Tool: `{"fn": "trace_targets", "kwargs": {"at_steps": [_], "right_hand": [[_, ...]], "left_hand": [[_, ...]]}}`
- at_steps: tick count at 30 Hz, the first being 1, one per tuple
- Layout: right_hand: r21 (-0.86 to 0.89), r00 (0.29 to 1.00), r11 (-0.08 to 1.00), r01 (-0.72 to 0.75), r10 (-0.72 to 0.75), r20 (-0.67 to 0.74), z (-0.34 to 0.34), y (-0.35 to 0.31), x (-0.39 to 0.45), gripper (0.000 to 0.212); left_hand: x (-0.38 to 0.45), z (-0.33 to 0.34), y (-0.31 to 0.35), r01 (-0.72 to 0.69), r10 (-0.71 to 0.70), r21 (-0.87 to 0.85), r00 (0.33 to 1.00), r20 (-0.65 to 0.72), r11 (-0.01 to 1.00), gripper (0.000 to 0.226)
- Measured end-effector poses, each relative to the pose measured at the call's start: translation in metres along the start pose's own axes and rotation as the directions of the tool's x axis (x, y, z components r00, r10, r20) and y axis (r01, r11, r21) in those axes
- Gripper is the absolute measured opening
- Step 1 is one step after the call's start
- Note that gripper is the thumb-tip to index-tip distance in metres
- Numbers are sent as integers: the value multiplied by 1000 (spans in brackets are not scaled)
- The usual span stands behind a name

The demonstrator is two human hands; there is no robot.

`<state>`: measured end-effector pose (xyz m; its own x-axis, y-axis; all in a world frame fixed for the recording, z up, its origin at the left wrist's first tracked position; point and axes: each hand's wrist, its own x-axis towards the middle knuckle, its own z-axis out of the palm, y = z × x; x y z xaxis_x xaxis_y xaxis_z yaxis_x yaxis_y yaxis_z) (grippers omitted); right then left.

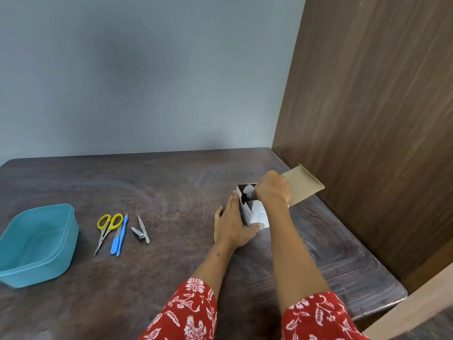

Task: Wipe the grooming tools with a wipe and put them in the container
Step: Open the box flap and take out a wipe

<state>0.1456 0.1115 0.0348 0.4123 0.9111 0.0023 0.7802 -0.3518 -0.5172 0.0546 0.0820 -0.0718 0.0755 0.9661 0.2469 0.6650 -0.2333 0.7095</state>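
Nearest the camera, two forearms in red floral sleeves [191, 312] are extended over a dark wooden surface [152, 187].

Item 1: left hand [231, 227], laid flat against the left side of a small white box [255, 214]; fingers are held straight and pressed together along the box wall, with the thumb wrapped across the near face.

Item 2: right hand [272, 188], positioned over the open top of the box; fingers are curled down into the opening and are closed on something white, taken to be a wipe [248, 191], though the exact pinch is partly hidden by the hand.

Item 3: brown cardboard flap [305, 186], seen raised and tilted behind the right hand, near the wood-grain panel [367, 106] at the right.

Item 4: grooming tools, laid side by side on the surface well left of the box, untouched by either hand. Listed left to right: yellow-handled scissors [106, 230]; blue-handled file [115, 240]; slim blue-handled tool [121, 235], just beside the file; nail clipper [137, 234]; metal tweezers [144, 229], touching or nearly touching the clipper.

Item 5: teal container [14, 271], placed at the left edge of the surface, open, near the scissors but apart from them.

Farthest back, a plain grey wall [147, 69] is seen.
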Motion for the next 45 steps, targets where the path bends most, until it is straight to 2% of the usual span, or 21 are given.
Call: {"fn": "trace_targets", "kwargs": {"at_steps": [6,12,15,18,21,24,26,29,31,33,34,36,38,40,42,45], "right_hand": [[9,998,999,32,-32,62,-12,2,3,28],[162,996,986,48,-60,71,-15,4,1,30],[233,992,969,79,-99,76,-19,7,1,14],[311,990,945,99,-126,69,-21,10,0,14],[412,987,909,60,-114,109,-21,11,0,15],[506,979,862,11,-113,170,-23,11,-2,6],[545,977,838,-10,-107,182,-24,11,-2,13],[593,980,804,-44,-80,180,-21,13,0,11],[636,994,771,-26,-47,97,-21,13,2,11],[582,995,812,44,20,-102,-26,17,3,39],[549,966,830,96,56,-254,-31,21,1,47],[536,834,815,222,126,-537,-40,34,-2,52],[576,718,769,279,231,-656,-45,51,2,51],[690,711,694,206,379,-592,-48,65,7,49],[822,752,564,78,509,-420,-50,77,13,33],[926,822,369,-84,551,-145,-46,83,9,41]], "left_hand": [[-1,-2,2,0,0,-10,1000,-23,1000,105],[-1,-2,2,-5,5,-12,999,-34,1000,106],[-1,-2,2,-12,11,-10,999,-34,1000,105],[-1,-2,2,-22,21,-8,999,-41,1000,105],[-1,-2,2,-17,17,-2,999,-43,1000,105],[0,-1,1,-20,20,6,999,-42,1000,105],[0,-1,0,-24,24,4,999,-40,1000,104],[0,-1,0,-29,29,-2,999,-46,1000,104],[0,-1,0,-26,25,-11,999,-46,1000,105],[0,-1,-1,-22,22,-19,999,-45,1000,106],[0,-1,-1,-23,22,-22,999,-44,999,106],[0,-1,-1,-27,26,-30,999,-45,999,104],[0,-2,-1,-26,24,-37,999,-47,999,103],[0,-2,0,-24,22,-34,999,-50,999,104],[0,-3,1,-24,23,-29,998,-50,999,105],[0,-3,2,-23,21,-28,998,-51,999,105]]}}
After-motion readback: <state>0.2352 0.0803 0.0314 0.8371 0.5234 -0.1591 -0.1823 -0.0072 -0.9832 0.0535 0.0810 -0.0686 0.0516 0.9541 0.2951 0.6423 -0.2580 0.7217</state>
